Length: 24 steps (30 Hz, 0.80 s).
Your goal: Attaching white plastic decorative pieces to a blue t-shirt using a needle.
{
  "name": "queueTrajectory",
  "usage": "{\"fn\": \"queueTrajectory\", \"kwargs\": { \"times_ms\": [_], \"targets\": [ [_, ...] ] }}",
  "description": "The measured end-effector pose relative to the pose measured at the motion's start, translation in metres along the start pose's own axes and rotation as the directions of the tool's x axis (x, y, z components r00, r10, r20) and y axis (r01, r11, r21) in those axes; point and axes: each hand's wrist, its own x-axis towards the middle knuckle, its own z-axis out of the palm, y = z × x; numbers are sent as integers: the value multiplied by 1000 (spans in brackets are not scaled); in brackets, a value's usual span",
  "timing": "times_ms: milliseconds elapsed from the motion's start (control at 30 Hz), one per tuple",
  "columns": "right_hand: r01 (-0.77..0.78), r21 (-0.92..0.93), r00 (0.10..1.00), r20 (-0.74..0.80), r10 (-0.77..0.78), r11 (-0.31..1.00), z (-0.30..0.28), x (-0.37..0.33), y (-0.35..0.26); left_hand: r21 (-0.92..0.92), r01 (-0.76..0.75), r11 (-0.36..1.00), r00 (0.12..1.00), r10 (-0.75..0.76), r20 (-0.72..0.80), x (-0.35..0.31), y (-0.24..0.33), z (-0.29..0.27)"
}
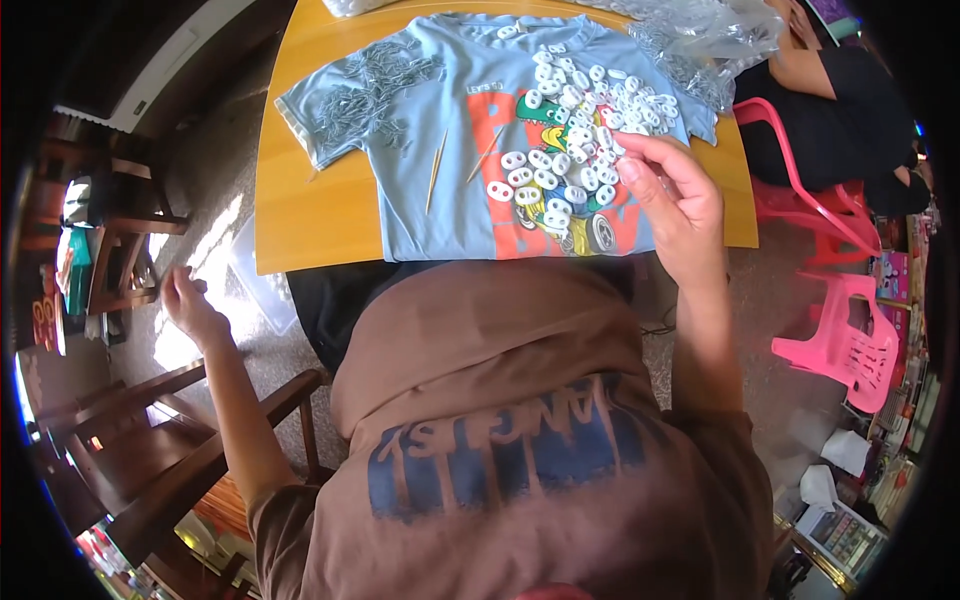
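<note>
A light blue T-shirt (pixel 415 210) with a colourful print lies spread over a wooden table. Many small white oval pieces with two holes (pixel 560 165) are scattered across its right half. At the edge of these pieces, the thumb and forefinger of my right hand (pixel 685 200) pinch a white two-holed piece. My left hand (pixel 192 308) is off the table to the left, its fingers curled; what they hold, if anything, is too small to make out. On the left sleeve sits a heap of thin grey metal pieces (pixel 370 95). Two thin pointed sticks (pixel 436 175) lie mid-shirt.
Clear plastic bags (pixel 710 40) with more grey pieces lie at the table's (pixel 320 215) far right. A person in black (pixel 850 120) sits there by a red plastic chair (pixel 800 200). A pink chair (pixel 850 340) stands at right, and a dark wooden armchair (pixel 170 450) at left.
</note>
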Motion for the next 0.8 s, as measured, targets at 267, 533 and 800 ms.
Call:
{"fn": "queueTrajectory", "kwargs": {
  "times_ms": [267, 533, 800],
  "targets": [
    [121, -34, 991, 64, -119, 992, 8, 11, -7, -98, -659, 746, 404, 460, 791, -129, 149, 125],
    [192, -46, 968, 175, -181, 980, 3, 37, -13, -166, -769, 618, 114, 388, 915, -174, 142, 185],
    [167, -53, 953, 264, -148, 984, 1, 76, -7, -181, -770, 612, 67, 360, 931, -169, 143, 192]
  ]
}}
